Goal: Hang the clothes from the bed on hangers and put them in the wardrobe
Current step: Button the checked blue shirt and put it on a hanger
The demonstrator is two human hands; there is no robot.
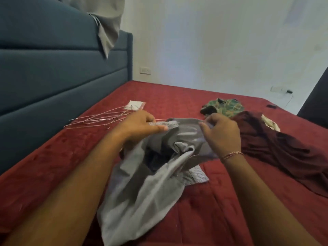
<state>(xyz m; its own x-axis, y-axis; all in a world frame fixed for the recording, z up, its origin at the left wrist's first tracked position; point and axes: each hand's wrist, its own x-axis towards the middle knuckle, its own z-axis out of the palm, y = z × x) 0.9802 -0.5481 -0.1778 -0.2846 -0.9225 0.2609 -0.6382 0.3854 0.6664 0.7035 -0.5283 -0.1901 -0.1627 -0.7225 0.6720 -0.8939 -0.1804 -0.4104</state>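
Observation:
A grey shirt lies bunched on the red bedspread in front of me. My left hand pinches its collar edge on the left, with a thin pink hanger wire showing by the fingers. My right hand grips the collar on the right. A pile of thin wire hangers lies on the bed to the left of my left hand. A dark maroon garment lies to the right, a green patterned garment behind it.
A blue padded headboard stands along the left, with a beige cloth draped over its top. A small white packet lies beyond the hangers. White wall with sockets at the back. A dark object stands at the right edge.

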